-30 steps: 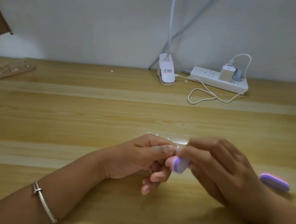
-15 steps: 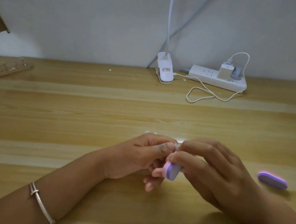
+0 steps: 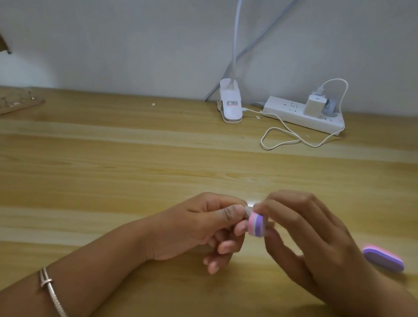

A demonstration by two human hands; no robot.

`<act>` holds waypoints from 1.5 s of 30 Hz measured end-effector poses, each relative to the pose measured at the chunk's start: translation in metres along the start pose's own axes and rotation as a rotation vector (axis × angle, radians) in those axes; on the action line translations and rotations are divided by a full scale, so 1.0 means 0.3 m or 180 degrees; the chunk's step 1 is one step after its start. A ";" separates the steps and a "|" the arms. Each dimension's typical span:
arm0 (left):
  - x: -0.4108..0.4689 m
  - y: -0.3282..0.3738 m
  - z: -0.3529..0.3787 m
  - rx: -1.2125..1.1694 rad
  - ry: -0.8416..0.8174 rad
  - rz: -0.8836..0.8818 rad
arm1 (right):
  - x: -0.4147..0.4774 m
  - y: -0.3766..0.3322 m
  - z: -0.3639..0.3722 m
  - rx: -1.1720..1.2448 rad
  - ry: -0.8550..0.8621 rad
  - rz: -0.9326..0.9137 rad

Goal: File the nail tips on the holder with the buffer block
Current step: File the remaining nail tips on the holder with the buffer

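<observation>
Frame centre, above wooden table [image 3: 121, 173]: left hand [image 3: 193, 225] pinches a small clear nail tip [image 3: 247, 211], thumb against forefinger. Pink-purple buffer block [image 3: 256, 224] touches it, gripped by right hand [image 3: 323, 248]. Second buffer [image 3: 383, 259] lies right, on table.

No text can be read. The only printed item is a small white sticker [image 3: 232, 104] on the side of the white lamp clamp [image 3: 228, 113], which stands on the table [image 3: 94, 170] by the wall. The sticker carries a red band and a few dark lines of print, all too small and blurred to make out. The white power strip [image 3: 288, 115] beside it shows a red indicator dot [image 3: 338, 119] near its right end.
</observation>
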State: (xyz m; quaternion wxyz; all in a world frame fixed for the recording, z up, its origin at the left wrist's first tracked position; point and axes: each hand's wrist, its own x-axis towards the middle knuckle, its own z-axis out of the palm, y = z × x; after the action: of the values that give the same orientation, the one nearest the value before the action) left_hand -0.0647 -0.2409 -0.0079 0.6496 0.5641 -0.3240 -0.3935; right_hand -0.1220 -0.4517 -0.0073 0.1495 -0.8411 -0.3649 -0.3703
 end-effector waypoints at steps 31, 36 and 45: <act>0.002 -0.006 -0.004 -0.0005 0.0058 0.0078 | -0.002 -0.005 0.010 0.0051 -0.0037 0.0239; -0.002 0.004 0.003 0.0088 0.0145 0.0256 | -0.020 0.087 -0.001 0.0361 -0.0071 0.0932; 0.012 0.049 -0.037 0.2285 0.2317 0.1410 | -0.023 0.088 0.033 0.0930 0.0105 0.1456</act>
State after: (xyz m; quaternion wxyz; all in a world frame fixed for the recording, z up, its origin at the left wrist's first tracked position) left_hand -0.0513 -0.2380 0.0049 0.5539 0.7679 -0.3033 0.1078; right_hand -0.1009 -0.4682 -0.0184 0.3550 -0.8650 -0.2124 -0.2840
